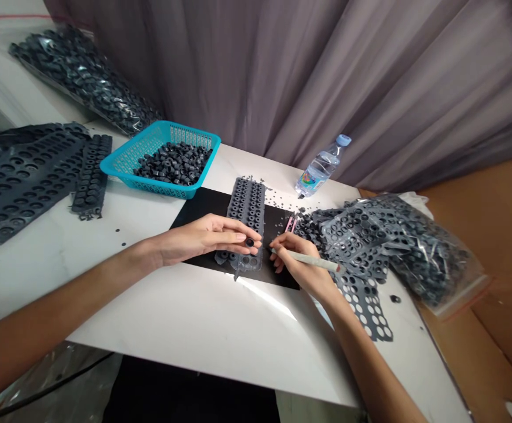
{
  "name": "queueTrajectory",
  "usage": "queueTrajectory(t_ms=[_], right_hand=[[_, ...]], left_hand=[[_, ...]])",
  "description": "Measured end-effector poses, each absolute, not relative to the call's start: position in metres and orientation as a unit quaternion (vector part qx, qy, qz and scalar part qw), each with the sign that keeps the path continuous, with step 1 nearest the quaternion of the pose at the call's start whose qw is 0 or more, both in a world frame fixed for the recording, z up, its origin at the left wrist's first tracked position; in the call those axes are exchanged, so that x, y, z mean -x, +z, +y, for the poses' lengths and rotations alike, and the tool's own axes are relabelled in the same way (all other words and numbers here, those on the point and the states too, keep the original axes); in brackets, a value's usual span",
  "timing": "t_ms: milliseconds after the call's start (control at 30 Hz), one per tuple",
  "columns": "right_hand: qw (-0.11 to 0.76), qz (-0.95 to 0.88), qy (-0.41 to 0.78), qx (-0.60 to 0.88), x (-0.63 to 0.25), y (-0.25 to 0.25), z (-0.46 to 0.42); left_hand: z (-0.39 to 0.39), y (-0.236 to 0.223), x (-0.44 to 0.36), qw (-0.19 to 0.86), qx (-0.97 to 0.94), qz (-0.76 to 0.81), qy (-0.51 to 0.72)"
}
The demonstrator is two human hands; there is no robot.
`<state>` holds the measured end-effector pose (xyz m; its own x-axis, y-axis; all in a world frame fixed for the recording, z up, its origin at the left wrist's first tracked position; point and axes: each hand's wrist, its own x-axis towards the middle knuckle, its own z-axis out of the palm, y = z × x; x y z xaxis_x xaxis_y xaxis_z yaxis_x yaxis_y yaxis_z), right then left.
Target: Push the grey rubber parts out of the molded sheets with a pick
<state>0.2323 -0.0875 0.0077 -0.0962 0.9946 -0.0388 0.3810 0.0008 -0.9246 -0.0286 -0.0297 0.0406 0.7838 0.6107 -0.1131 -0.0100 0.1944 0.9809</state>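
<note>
- Left hand (203, 239) pinches one rubber ring (250, 242); my right hand (298, 258) pinches a pen-like tool (313, 259).
- Left of the moulded sheet (247, 204), the basket (150, 186) holds loose rings (176, 165); many appear still attached.

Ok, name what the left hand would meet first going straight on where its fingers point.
The left hand would likely meet the right hand first, or the pen-like tool that one grips; depth is unclear.
</note>
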Motion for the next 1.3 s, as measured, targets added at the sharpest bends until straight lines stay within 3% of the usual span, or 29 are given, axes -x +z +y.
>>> queueTrajectory(t_ms=[100, 200, 300, 533, 667, 833, 933, 1300], right_hand=[[0.365, -0.607, 0.424, 0.565, -0.233, 0.006, -0.087], [0.365, -0.607, 0.427, 0.563, -0.233, 0.005, -0.087], [0.365, -0.608, 0.425, 0.562, -0.233, 0.005, -0.087], [0.376, -0.607, 0.430, 0.553, -0.231, 0.007, -0.087], [0.368, -0.593, 0.505, 0.508, -0.229, 0.010, -0.091], [0.346, -0.579, 0.551, 0.492, -0.226, 0.007, -0.092], [0.371, -0.580, 0.530, 0.495, -0.225, 0.002, -0.090], [0.371, -0.574, 0.542, 0.489, -0.228, -0.007, -0.086]], left_hand=[[-0.027, 0.042, 0.030, 0.644, -0.643, 0.301, 0.285], [-0.018, 0.047, 0.039, 0.392, -0.704, 0.410, 0.427], [0.000, 0.047, 0.060, 0.164, -0.718, 0.468, 0.488], [0.038, 0.028, 0.096, -0.033, -0.742, 0.508, 0.436], [0.013, 0.028, 0.061, -0.003, -0.797, 0.441, 0.412], [-0.029, 0.020, 0.010, 0.219, -0.885, 0.278, 0.302], [-0.034, 0.009, 0.003, 0.285, -0.891, 0.244, 0.257], [-0.030, 0.004, 0.006, 0.278, -0.900, 0.236, 0.240]])
